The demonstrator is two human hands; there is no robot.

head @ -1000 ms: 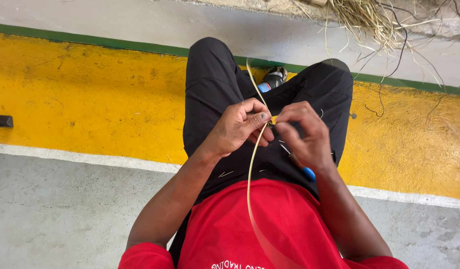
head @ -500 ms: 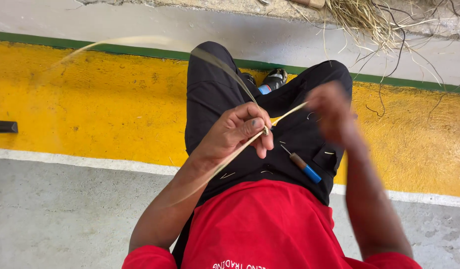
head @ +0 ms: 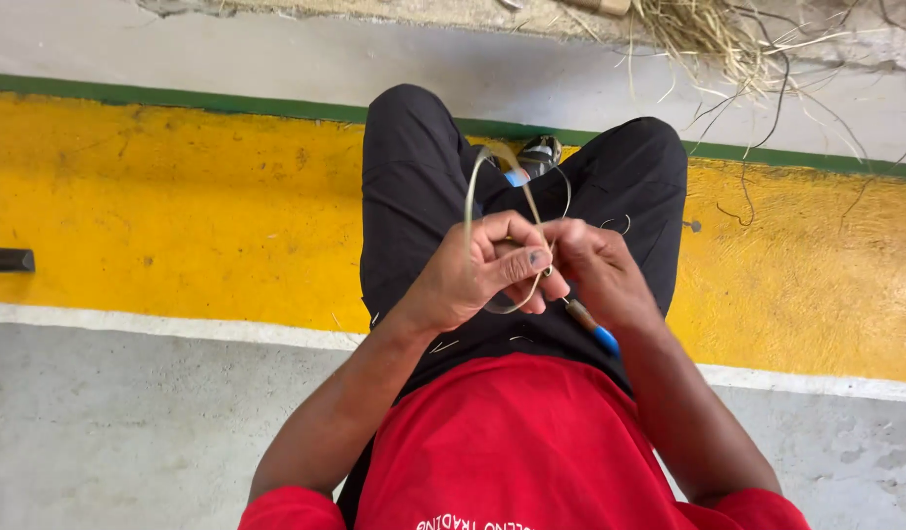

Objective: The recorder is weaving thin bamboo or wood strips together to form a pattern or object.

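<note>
Left hand [head: 477, 275]: raised over the lap, fingers curled and pressed together, thumb and forefinger pinching a thin pale strip [head: 470, 191]

Right hand [head: 595, 270]: touching the left hand, fingers bent inward and closed on the same strip where the two hands meet; whether it also grips the tool cannot be told

Thin pale strip: bent into a loop, rising from the pinch toward the knees, curving over and coming back down under the left fingers; held above the lap between both hands

Tool with blue handle [head: 595, 332]: slim, slanting out from beneath the right hand, lying against the black trousers [head: 414, 196]

Red shirt [head: 517, 442]: lower middle of the view, both forearms passing beside it

Floor: yellow painted band [head: 168, 216] under the legs, green line [head: 178, 98] at its far edge, white line [head: 129, 324] at its near edge, grey concrete [head: 109, 432] nearest

Dry straw and dark twigs [head: 718, 34]: far right corner of the floor, well apart from the hands

Dark rod end [head: 6, 260]: left edge of the yellow band
</note>
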